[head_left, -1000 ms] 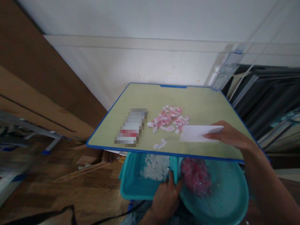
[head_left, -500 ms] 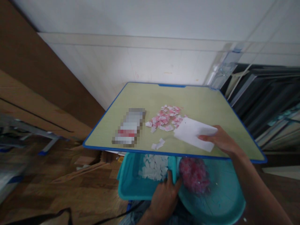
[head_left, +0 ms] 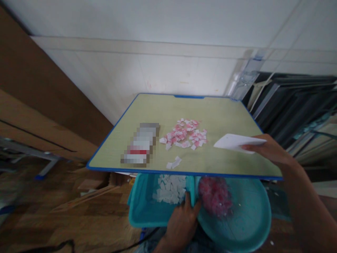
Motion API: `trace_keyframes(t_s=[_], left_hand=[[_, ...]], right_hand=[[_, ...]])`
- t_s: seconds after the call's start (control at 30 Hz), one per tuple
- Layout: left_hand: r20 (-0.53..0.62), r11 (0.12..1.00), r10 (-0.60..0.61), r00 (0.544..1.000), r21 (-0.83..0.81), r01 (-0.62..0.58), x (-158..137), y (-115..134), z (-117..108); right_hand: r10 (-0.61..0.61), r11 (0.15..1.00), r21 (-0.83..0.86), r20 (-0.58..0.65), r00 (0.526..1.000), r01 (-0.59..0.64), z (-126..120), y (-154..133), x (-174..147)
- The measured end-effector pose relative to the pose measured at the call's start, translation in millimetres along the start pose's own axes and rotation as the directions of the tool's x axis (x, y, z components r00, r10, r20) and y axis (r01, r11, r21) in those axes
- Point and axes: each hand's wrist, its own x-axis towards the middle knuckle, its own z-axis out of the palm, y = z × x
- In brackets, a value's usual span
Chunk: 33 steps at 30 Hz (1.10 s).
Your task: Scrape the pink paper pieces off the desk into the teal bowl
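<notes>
My right hand [head_left: 271, 149] is closed on a white sheet of paper [head_left: 234, 142], tilted over the right part of the table board. Left of it, a loose heap of small pink-and-white paper pieces [head_left: 181, 133] lies on the board, with a few white scraps [head_left: 174, 162] nearer the front edge. Below the board, my left hand [head_left: 184, 219] grips the right rim of a teal rectangular basin [head_left: 147, 215], one finger reaching inside. White paper pieces [head_left: 171, 188] lie in that basin.
Right of the basin stands a round teal tub [head_left: 247, 221] with a pink bundle [head_left: 216, 196] in it. A pixelated flat object [head_left: 142, 144] lies on the board's left [head_left: 163, 105]. A clear bottle [head_left: 244, 79] stands at the back right, near stacked dark panels [head_left: 297, 109].
My right hand has moved right and lifted the paper away from the heap, tilting it. My left hand keeps its hold on the basin rim. The view has shifted slightly.
</notes>
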Motion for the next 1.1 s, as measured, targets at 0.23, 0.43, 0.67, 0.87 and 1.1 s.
trace_keyframes(t_s=[0.23,0.43,0.67,0.87,1.1], left_hand=[[-0.017,1.000,0.006,1.000,0.019,-0.005,-1,0,0],[-0.054,1.000,-0.004,0.999,0.022,0.006,-1,2,1],[-0.019,1.000,0.005,1.000,0.030,-0.004,-1,1,-2],[-0.026,0.999,-0.001,1.000,0.036,0.002,-1,1,0],[-0.002,0.999,-0.002,1.000,0.037,0.002,0,0,-1]], right_hand=[[-0.076,0.997,0.044,0.191,0.979,0.068,41,-22,31],[-0.222,0.974,0.137,0.406,0.886,0.181,70,-58,51],[-0.339,0.939,0.243,0.537,0.772,0.244,65,-62,54],[-0.384,0.922,0.292,0.619,0.685,0.253,32,-36,44],[-0.290,0.953,0.244,0.575,0.765,0.177,-9,-2,15]])
